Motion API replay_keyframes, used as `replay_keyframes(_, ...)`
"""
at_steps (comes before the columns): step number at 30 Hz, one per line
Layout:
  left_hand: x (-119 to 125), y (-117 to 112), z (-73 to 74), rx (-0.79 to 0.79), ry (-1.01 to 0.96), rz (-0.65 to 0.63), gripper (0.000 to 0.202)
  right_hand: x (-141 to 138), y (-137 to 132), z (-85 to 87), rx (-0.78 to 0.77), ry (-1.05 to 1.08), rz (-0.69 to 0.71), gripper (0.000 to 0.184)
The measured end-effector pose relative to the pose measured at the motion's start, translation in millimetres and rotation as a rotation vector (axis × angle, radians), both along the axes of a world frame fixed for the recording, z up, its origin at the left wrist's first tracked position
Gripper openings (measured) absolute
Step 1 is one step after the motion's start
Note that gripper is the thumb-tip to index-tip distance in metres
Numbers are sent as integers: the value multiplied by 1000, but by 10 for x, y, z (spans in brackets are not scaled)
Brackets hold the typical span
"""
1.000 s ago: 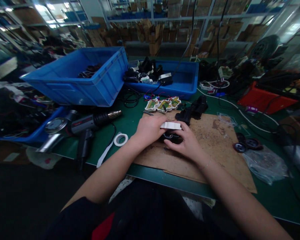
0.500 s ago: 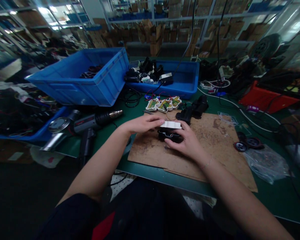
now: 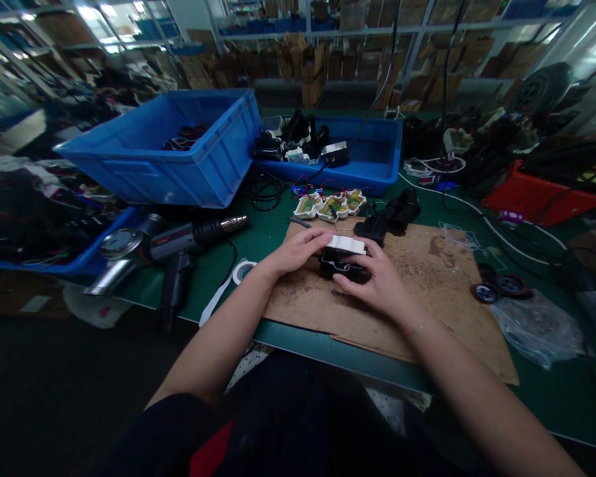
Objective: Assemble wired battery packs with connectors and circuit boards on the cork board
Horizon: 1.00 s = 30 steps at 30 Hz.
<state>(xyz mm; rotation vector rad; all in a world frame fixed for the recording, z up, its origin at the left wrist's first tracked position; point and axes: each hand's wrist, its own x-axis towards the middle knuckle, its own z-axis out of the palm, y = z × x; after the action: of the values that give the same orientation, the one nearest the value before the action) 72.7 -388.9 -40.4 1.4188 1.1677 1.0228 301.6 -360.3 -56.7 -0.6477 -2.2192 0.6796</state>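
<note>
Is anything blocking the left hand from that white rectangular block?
Nothing visible is: the left hand appears to touch the white rectangular block, above the black plastic casing that the right hand holds.

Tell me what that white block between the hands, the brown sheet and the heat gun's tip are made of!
White block: probably plastic, matte; clean, straight edges suggest it.
Brown sheet: likely cardboard, dull; it's flat, tan and stained.
Heat gun's tip: looks like metal, shiny; it has silvery glints.
</note>
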Motion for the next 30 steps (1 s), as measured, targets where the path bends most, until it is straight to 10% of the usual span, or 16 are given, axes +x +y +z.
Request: replay_keyframes(30,-37,-5,-153,104,58,-30,50,3,-49,-7,70,-53,-147,26)
